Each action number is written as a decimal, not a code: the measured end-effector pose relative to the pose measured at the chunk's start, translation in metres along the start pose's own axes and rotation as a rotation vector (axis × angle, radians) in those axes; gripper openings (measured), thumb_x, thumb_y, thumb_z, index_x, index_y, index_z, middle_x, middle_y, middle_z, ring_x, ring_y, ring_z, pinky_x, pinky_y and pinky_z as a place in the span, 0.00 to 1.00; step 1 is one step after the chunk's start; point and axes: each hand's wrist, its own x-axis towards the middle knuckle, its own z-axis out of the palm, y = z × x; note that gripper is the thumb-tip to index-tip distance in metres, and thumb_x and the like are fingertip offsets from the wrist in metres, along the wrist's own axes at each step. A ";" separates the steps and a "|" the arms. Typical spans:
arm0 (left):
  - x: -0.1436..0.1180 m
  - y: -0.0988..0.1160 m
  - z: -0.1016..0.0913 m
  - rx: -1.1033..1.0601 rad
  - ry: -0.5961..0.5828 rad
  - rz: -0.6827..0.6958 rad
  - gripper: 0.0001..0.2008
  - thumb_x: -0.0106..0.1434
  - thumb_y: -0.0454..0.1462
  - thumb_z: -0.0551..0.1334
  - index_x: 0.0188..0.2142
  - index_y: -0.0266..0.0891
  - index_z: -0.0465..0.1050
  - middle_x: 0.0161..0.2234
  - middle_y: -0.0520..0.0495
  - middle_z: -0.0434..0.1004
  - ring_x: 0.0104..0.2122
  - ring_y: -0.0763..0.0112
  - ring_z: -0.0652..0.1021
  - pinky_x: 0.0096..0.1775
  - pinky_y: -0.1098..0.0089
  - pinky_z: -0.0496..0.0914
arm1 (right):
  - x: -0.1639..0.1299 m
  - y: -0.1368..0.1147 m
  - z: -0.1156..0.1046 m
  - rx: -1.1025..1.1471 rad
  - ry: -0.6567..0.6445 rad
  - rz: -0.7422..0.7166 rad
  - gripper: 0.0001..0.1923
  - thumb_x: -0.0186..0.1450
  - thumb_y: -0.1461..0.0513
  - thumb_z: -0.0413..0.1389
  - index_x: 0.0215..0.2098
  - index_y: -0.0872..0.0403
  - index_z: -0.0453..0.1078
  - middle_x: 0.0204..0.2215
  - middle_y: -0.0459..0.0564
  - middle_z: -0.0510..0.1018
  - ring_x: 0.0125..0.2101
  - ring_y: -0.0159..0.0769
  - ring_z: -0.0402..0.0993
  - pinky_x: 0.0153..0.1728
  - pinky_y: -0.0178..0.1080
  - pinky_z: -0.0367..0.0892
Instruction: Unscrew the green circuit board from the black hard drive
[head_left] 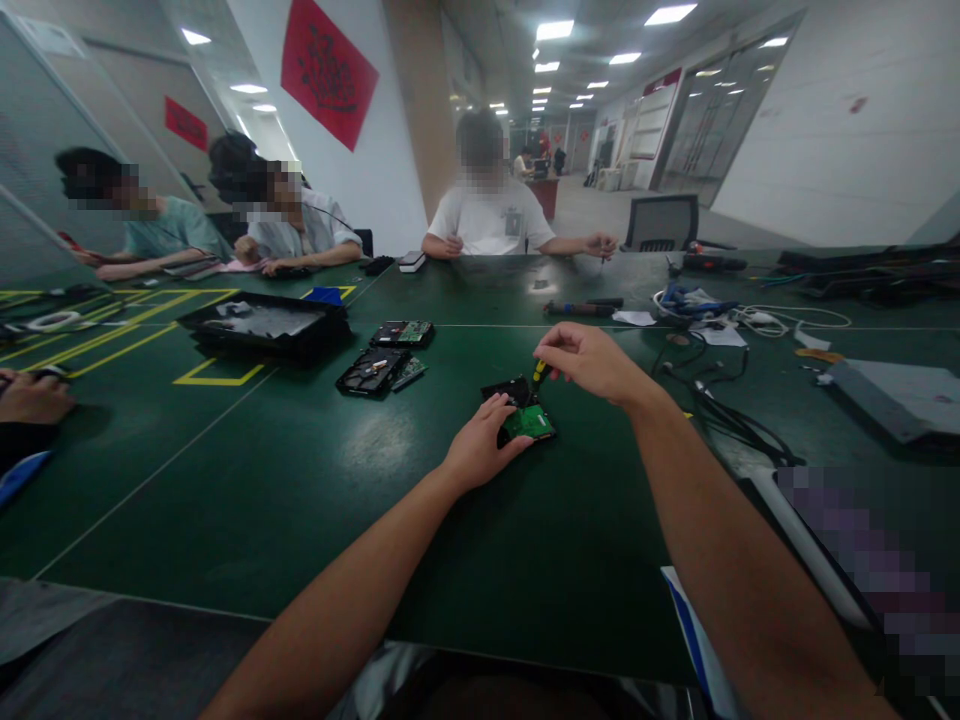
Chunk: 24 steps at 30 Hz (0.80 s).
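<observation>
A hard drive (531,422) with a green circuit board facing up lies flat on the green table in front of me. My left hand (484,445) grips its left side, fingers along the far left part and thumb at the near edge. Pinched in my right hand (589,362) is a small yellow and black screwdriver (541,372), held upright with its lower end at the drive; the exact contact of its tip is too small to make out. Farther left lie a black hard drive (373,371), a loose circuit board (409,374) beside it, and another hard drive (403,333) behind.
A black tray (266,325) stands to the left. Cables (720,400), a grey metal box (900,398) and a pixelated flat device (862,540) occupy the right. A power tool (712,262) lies farther back. Several people sit around the table; another person's hand (34,395) is at left.
</observation>
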 end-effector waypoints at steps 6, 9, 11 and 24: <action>0.000 -0.003 0.003 -0.001 0.013 0.012 0.31 0.67 0.54 0.63 0.63 0.40 0.68 0.70 0.39 0.60 0.70 0.56 0.59 0.69 0.54 0.59 | 0.002 0.002 0.001 0.052 -0.034 -0.022 0.12 0.70 0.52 0.57 0.38 0.52 0.72 0.30 0.48 0.79 0.26 0.32 0.73 0.27 0.38 0.68; 0.000 -0.003 0.004 0.002 0.019 0.019 0.31 0.67 0.54 0.63 0.63 0.40 0.68 0.70 0.39 0.60 0.71 0.56 0.59 0.69 0.54 0.59 | 0.002 0.002 0.001 0.106 -0.063 -0.018 0.10 0.70 0.55 0.55 0.42 0.52 0.73 0.29 0.48 0.78 0.27 0.34 0.75 0.30 0.39 0.72; 0.000 -0.004 0.003 0.003 0.016 0.023 0.31 0.67 0.54 0.63 0.63 0.40 0.68 0.70 0.39 0.60 0.71 0.56 0.59 0.69 0.54 0.58 | 0.001 0.001 0.001 0.118 -0.074 -0.021 0.10 0.69 0.57 0.56 0.45 0.51 0.73 0.30 0.48 0.78 0.28 0.35 0.76 0.30 0.39 0.72; 0.000 -0.001 0.001 0.003 0.007 0.012 0.31 0.67 0.53 0.63 0.63 0.40 0.68 0.70 0.39 0.59 0.71 0.56 0.59 0.69 0.55 0.58 | -0.001 -0.003 0.002 -0.006 -0.021 -0.020 0.10 0.69 0.54 0.57 0.38 0.52 0.73 0.26 0.47 0.77 0.23 0.31 0.71 0.26 0.37 0.64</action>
